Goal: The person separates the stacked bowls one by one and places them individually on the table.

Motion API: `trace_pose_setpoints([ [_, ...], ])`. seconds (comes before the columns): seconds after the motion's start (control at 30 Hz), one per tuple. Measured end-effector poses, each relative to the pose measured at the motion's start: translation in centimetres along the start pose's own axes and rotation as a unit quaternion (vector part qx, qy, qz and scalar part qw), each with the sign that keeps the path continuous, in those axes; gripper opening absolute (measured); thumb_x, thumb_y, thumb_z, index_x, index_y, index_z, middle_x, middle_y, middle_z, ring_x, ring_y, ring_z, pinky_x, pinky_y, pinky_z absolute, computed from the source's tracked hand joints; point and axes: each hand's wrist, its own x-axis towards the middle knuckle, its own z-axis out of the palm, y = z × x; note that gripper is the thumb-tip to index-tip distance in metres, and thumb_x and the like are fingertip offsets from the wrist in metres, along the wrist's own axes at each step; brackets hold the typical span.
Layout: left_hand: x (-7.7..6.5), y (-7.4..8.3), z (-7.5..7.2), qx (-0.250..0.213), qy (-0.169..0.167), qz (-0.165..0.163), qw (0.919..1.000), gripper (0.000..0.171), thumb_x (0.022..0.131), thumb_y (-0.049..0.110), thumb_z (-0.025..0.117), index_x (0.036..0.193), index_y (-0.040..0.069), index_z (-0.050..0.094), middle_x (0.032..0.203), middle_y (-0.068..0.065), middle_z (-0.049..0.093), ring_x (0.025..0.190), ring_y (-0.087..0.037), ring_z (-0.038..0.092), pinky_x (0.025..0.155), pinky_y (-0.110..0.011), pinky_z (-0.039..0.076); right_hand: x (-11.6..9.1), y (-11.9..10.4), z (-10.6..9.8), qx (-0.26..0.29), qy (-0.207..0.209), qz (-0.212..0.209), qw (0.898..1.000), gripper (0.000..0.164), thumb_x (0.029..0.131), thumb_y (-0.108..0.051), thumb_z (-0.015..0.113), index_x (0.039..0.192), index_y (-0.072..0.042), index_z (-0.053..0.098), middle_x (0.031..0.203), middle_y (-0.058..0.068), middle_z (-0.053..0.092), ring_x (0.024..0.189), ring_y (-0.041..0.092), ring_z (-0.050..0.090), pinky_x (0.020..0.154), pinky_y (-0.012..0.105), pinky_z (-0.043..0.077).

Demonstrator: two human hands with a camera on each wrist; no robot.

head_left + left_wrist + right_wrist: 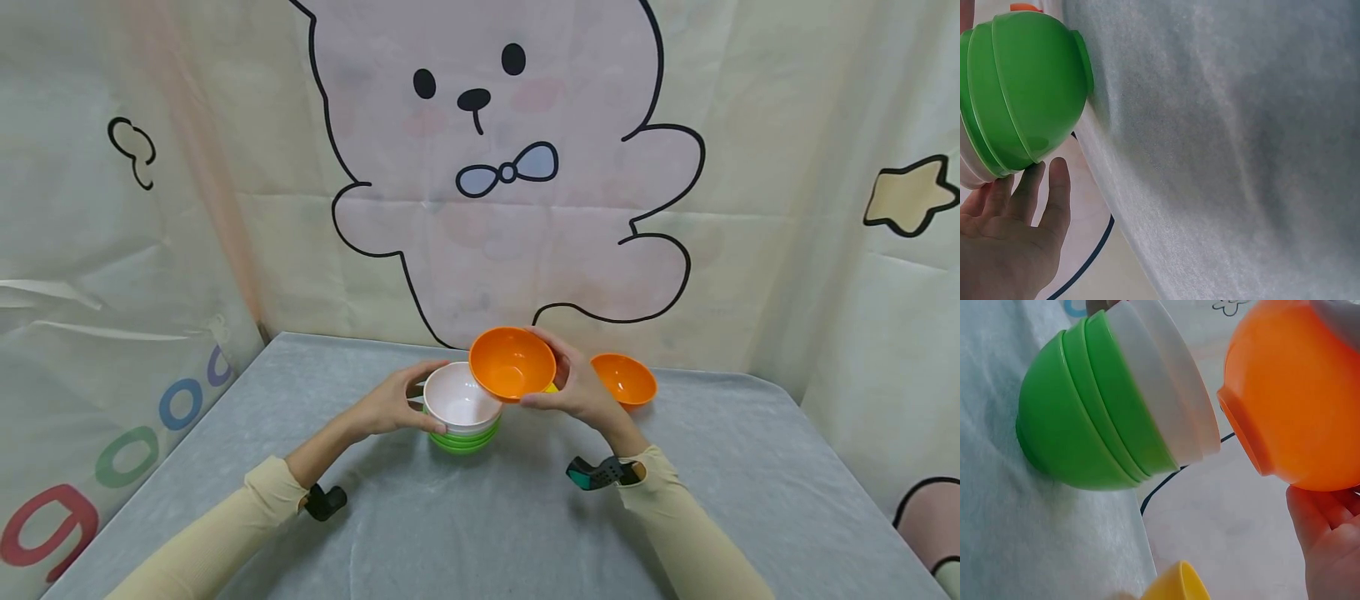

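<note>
Just right of the table's middle, my right hand (576, 385) grips an orange bowl (508, 364) by its right side, thumb at the near edge. The bowl is held tilted above the right edge of a stack, and in the right wrist view its base stands apart from the stack. That stack has white bowls (459, 400) nested on top of green bowls (467, 446) and rests on the table. My left hand (397, 402) holds the stack from the left, thumb at the near side and fingers (1059, 187) at the far side.
A second orange bowl (626, 382) sits on the table behind my right hand. Part of a yellow bowl (1177, 584) shows in the right wrist view, mostly hidden in the head view. A grey cloth covers the table (465, 533); a printed curtain (480, 242) hangs behind its far edge.
</note>
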Motion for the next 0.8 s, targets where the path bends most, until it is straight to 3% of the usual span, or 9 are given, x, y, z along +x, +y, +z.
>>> trace_pose_setpoints([
  [0.4,0.0,0.0,-0.1,0.009,0.003,-0.006,0.9999,0.093,0.079,0.018,0.091,0.156,0.006,0.039,0.147,-0.010,0.050,0.133,-0.035,0.048,0.099,-0.046,0.051,-1.2,0.0,-1.6,-0.037,0.014,0.005,0.999,0.087,0.078,0.000,0.088,0.152,-0.004,0.043,0.145,0.012,0.050,0.128,0.030,0.049,0.099,0.035,0.051],
  [0.8,0.1,0.1,0.0,0.004,0.001,-0.008,1.0000,0.095,0.078,0.015,0.092,0.156,0.008,0.039,0.147,-0.010,0.050,0.135,-0.035,0.046,0.099,-0.047,0.051,-2.8,0.3,-3.0,-0.033,0.017,0.023,0.999,0.087,0.079,0.003,0.086,0.153,-0.002,0.041,0.147,0.015,0.047,0.128,0.032,0.048,0.099,0.034,0.051],
])
